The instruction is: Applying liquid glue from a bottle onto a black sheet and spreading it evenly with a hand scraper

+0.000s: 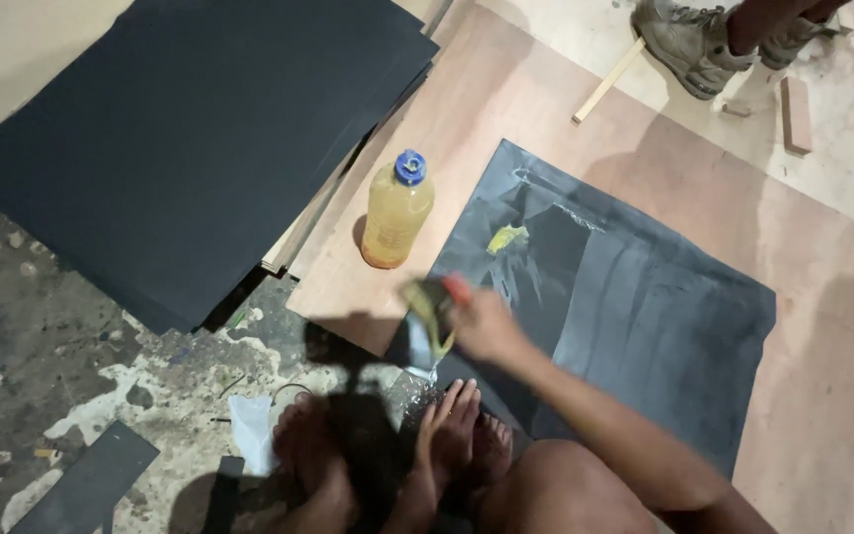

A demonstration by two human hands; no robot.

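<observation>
My right hand (481, 321) grips a small scraper (427, 311) that has a red handle and a blade smeared with yellow glue; it is blurred by motion. The scraper hovers over the near left corner of a black sheet (644, 316), which lies flat on a plywood board (822, 297). A yellow glue blob (506, 237) and wet streaks mark the sheet's left part. My left hand (447, 430) lies flat, fingers pointing forward, at the sheet's near edge between my bare feet, holding nothing. A plastic bottle (397, 213) of yellowish liquid with a blue cap stands just left of the sheet.
A stack of large black sheets (190, 138) lies at upper left, partly over the board. Another person's shoes (694, 40) stand at top right beside a thin wooden stick (607, 81) and a small wood block (795, 114). The stained concrete floor (42, 336) holds scraps and a black offcut (91, 485).
</observation>
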